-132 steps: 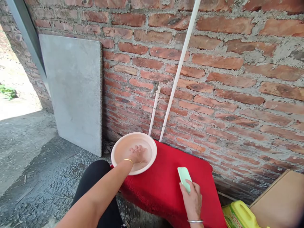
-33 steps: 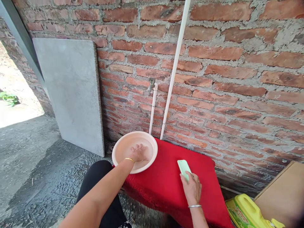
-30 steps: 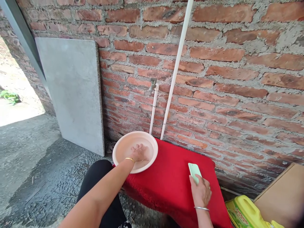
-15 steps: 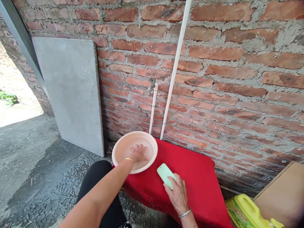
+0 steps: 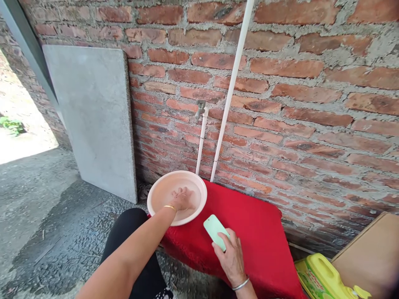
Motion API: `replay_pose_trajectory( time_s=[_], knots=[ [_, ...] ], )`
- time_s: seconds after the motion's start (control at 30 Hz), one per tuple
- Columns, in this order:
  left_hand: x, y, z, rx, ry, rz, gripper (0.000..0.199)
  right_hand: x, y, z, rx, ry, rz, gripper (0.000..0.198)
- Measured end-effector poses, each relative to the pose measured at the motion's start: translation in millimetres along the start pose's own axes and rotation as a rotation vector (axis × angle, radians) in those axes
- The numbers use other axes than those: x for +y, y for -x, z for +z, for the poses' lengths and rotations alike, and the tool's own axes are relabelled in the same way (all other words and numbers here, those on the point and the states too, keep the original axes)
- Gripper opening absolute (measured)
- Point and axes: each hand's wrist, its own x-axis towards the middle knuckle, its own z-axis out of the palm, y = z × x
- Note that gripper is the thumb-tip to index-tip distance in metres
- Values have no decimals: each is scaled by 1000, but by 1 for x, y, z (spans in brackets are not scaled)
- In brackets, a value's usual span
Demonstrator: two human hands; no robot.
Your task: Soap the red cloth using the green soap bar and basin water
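Observation:
My left hand (image 5: 182,199) is dipped in the cloudy water of a pale pink basin (image 5: 150,203), fingers a little apart, and I see nothing held in it. The basin stands at the left end of a red cloth (image 5: 258,232) draped over a low support. My right hand (image 5: 230,255) is closed around a flat mint-green oblong (image 5: 215,230) with rounded corners and a small dark dot near its far end. Its underside is hidden, so I cannot tell what kind of thing it is. It is over the red cloth, just right of the basin.
Behind the cloth rises a brick wall (image 5: 289,89) with a tap (image 5: 200,109) and a long white pipe (image 5: 232,87). A grey slab (image 5: 93,116) leans at the left. A yellow jug (image 5: 324,274) and a cardboard box (image 5: 370,253) stand at the right. The floor (image 5: 75,232) is partly wet.
The mint-green oblong in my right hand has shifted slightly left, towards the basin. My left hand stays in the water, nearly unmoved.

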Motion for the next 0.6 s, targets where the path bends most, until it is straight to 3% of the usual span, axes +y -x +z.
replay_pose_trajectory(
  time_s=[0.13,0.4,0.5,0.6],
  knots=[
    [-1,-3,2,2,-5,-5,82,7,2,0,-46,48,-12,28],
    [-3,-7,8,25,20,-10,78,92,3,-52,133,138,534,78],
    [-3,-8,10,31,25,-7,76,101,6,-63,176,13,691,86],
    [-3,-7,9,32,27,-2,76,96,6,-61,154,-81,709,93]
  ],
)
